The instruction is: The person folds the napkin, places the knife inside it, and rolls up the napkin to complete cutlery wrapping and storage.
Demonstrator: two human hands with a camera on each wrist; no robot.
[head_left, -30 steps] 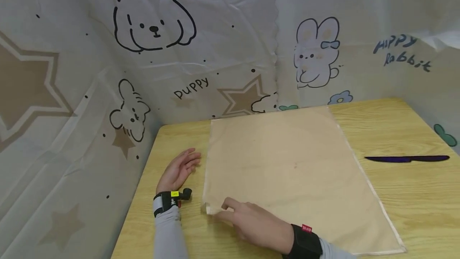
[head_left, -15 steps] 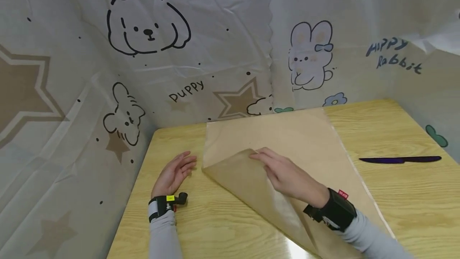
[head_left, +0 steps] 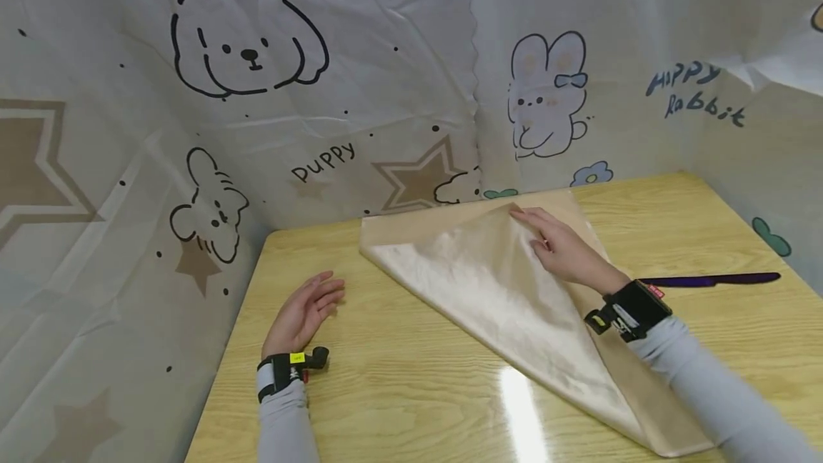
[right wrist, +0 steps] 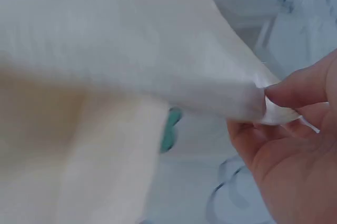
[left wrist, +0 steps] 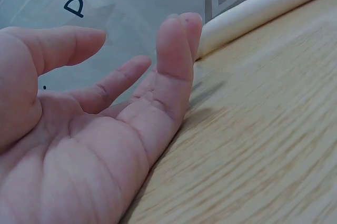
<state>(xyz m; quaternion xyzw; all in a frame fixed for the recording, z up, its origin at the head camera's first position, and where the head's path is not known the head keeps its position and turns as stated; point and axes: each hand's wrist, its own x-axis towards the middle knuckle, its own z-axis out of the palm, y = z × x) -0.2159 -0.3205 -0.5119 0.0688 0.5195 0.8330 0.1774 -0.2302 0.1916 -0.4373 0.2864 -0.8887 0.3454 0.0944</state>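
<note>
A beige cloth (head_left: pixel 476 284) lies on the table, its near left corner lifted and folded over toward the far right. My right hand (head_left: pixel 569 245) pinches that corner near the cloth's far edge. In the right wrist view, thumb and fingers of the right hand (right wrist: pixel 295 145) grip the corner of the raised cloth (right wrist: pixel 131 39). To the left of the cloth, my left hand (head_left: pixel 304 311) rests on the table on its side, fingers relaxed, touching no cloth. The left wrist view shows the left hand (left wrist: pixel 100 139) holding nothing, with the cloth's folded edge (left wrist: pixel 253 16) beyond the fingertips.
A dark purple knife (head_left: pixel 720 281) lies on the right side of the wooden table (head_left: pixel 398 384), close beyond the right wrist. A printed curtain (head_left: pixel 398 63) with cartoon animals hangs behind the table and along its sides.
My right hand took the cloth's near left corner and carried it diagonally to the far right, folding the cloth over. The left hand stays in place on the table.
</note>
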